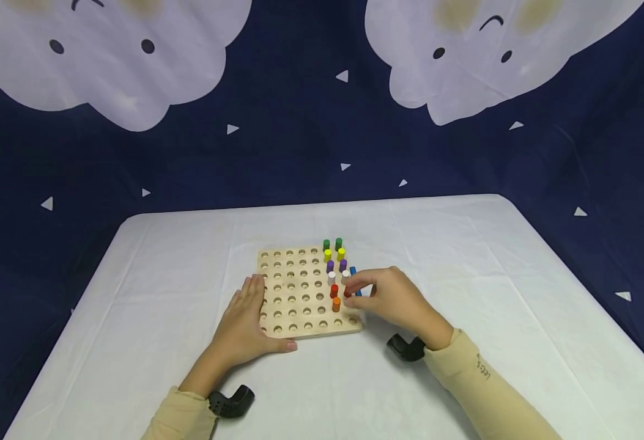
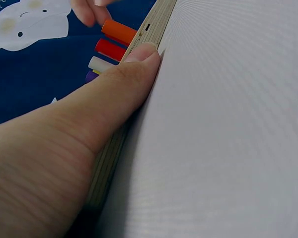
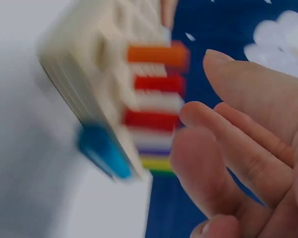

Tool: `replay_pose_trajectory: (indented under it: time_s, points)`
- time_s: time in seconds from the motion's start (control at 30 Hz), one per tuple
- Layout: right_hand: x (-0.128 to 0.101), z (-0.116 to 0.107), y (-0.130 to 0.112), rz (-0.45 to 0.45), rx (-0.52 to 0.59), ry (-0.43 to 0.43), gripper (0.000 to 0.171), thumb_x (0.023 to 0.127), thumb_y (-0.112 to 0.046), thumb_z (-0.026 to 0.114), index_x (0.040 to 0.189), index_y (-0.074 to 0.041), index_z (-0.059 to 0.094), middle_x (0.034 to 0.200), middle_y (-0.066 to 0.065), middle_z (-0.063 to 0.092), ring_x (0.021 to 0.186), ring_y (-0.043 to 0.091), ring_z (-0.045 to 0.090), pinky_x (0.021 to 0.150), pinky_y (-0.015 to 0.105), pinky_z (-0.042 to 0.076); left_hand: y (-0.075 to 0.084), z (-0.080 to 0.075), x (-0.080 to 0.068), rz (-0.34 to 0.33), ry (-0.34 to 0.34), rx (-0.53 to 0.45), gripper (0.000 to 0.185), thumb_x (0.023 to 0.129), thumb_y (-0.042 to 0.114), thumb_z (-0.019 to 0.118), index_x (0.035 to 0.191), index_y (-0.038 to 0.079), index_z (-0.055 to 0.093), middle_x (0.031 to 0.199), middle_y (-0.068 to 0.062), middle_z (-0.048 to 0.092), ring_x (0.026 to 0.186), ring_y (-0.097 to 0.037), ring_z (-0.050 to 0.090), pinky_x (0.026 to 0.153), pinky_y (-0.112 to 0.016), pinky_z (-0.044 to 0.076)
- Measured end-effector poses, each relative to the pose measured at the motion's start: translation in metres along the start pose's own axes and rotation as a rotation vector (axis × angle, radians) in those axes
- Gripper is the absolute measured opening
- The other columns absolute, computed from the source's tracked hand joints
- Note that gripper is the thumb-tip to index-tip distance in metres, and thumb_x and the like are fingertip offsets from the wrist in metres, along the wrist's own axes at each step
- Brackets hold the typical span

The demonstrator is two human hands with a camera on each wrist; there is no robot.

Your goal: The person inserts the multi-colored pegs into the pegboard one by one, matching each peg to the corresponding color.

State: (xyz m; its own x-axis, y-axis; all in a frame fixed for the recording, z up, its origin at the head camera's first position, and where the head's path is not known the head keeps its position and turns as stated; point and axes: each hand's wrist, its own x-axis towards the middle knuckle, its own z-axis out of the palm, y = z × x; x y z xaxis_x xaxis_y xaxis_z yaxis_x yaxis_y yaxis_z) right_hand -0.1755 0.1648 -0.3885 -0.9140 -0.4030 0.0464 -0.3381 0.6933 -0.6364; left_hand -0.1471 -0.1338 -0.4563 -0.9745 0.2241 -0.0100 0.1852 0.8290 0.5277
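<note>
A wooden pegboard [image 1: 298, 293] with rows of round holes lies on the table. My left hand [image 1: 241, 324] rests along its left side, fingers straight, thumb [image 2: 134, 67] against the front edge. My right hand [image 1: 393, 299] is at the board's right side, thumb and fingers apart around a red peg [image 3: 151, 120] standing in a hole. Another red peg [image 1: 334, 291] stands to its left, with an orange peg [image 1: 336, 304] in front. Behind them stand pairs of white pegs [image 1: 331, 278], purple pegs [image 1: 329, 266], yellow pegs [image 1: 328, 255] and green pegs [image 1: 326, 245].
Blue pegs [image 1: 353, 270] lie beside the board's right edge, partly behind my right hand; one blue peg [image 3: 104, 151] shows close up in the right wrist view. A white cloth covers the table [image 1: 189, 256]. Behind it hangs a dark blue curtain [image 1: 294, 159] with clouds.
</note>
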Motion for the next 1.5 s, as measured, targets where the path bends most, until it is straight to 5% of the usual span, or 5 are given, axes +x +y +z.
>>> replay_pose_trajectory:
  time_s: [0.37, 0.53, 1.03, 1.23, 1.5]
  points:
    - [-0.017, -0.045, 0.029, 0.243, -0.334, -0.014, 0.047, 0.078, -0.049, 0.080, 0.107, -0.011, 0.076, 0.091, -0.003, 0.075, 0.078, 0.015, 0.063, 0.070, 0.035, 0.051, 0.000, -0.001, -0.001, -0.002, 0.001, 0.001, 0.155, 0.050, 0.081, 0.079, 0.158, -0.002, 0.005, 0.167, -0.018, 0.003, 0.156, -0.034, 0.002, 0.126, -0.053, 0.008]
    - [-0.022, -0.040, 0.035, 0.326, -0.417, -0.112, 0.041, 0.072, -0.056, 0.082, 0.082, -0.016, 0.076, 0.076, -0.003, 0.067, 0.068, 0.016, 0.056, 0.056, 0.030, 0.043, -0.001, 0.000, -0.001, -0.001, 0.002, 0.008, 0.155, 0.050, 0.082, 0.078, 0.158, -0.002, 0.004, 0.167, -0.018, 0.003, 0.156, -0.034, 0.002, 0.126, -0.053, 0.008]
    - [-0.022, -0.032, 0.040, 0.176, -0.456, -0.125, 0.015, 0.074, -0.023, 0.087, 0.085, -0.023, 0.077, 0.080, -0.009, 0.067, 0.073, 0.012, 0.055, 0.062, 0.031, 0.044, -0.001, 0.001, 0.000, 0.003, 0.006, 0.006, 0.155, 0.050, 0.083, 0.077, 0.158, -0.002, 0.005, 0.167, -0.018, 0.004, 0.156, -0.034, 0.003, 0.126, -0.053, 0.008]
    - [-0.016, -0.030, 0.045, 0.108, -0.333, -0.129, 0.015, 0.076, -0.021, 0.087, 0.083, -0.024, 0.073, 0.082, -0.011, 0.068, 0.072, 0.010, 0.053, 0.064, 0.028, 0.045, -0.001, 0.002, 0.000, 0.009, 0.012, 0.001, 0.155, 0.050, 0.082, 0.078, 0.158, -0.003, 0.005, 0.166, -0.019, 0.004, 0.155, -0.035, 0.003, 0.126, -0.054, 0.009]
    - [-0.005, -0.017, 0.046, 0.057, 0.077, -0.111, 0.015, 0.081, -0.019, 0.081, 0.089, -0.023, 0.069, 0.087, -0.005, 0.070, 0.060, 0.011, 0.053, 0.052, 0.023, 0.046, -0.002, 0.003, 0.000, 0.009, 0.008, 0.000, 0.155, 0.051, 0.082, 0.078, 0.158, -0.003, 0.004, 0.166, -0.020, 0.004, 0.155, -0.035, 0.003, 0.126, -0.054, 0.008]
